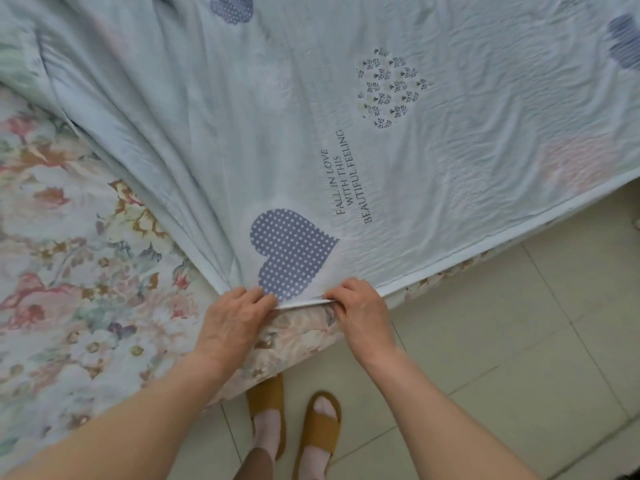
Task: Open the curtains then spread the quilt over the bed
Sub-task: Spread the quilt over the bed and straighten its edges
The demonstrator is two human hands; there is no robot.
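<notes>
To the left of our left hand lies the bed's flowered sheet in pink, cream and green (69, 271), uncovered on that side. Over the rest of it, spreading away from both hands, lies the pale blue-green cotton quilt (214, 140), thin and finely crinkled, printed with faint pink patches and hearts. A violet heart with white dots (291, 251) sits just beyond and between our hands, and dark lettering (349, 178) reading "FALL IN LOVE WITH THIS BEAUTIFUL FEELING" runs away from us beyond the right hand. Deep folds fan out from the left hand towards the far left, so the cloth gathers to a point at our grip. From the right hand the quilt's piped hem runs straight off to the right and away along the bed's edge. We cannot tell its long axis, since much of it lies out of view. Our left hand (235, 320) grasps the bunched corner, fingers curled over the top of the cloth. Our right hand (360, 313), close beside it, pinches the hem between bent fingers. Below the hands stand two tan slide sandals (320, 431) on pale floor tiles (502, 341), which stretch off to the right of the right hand.
</notes>
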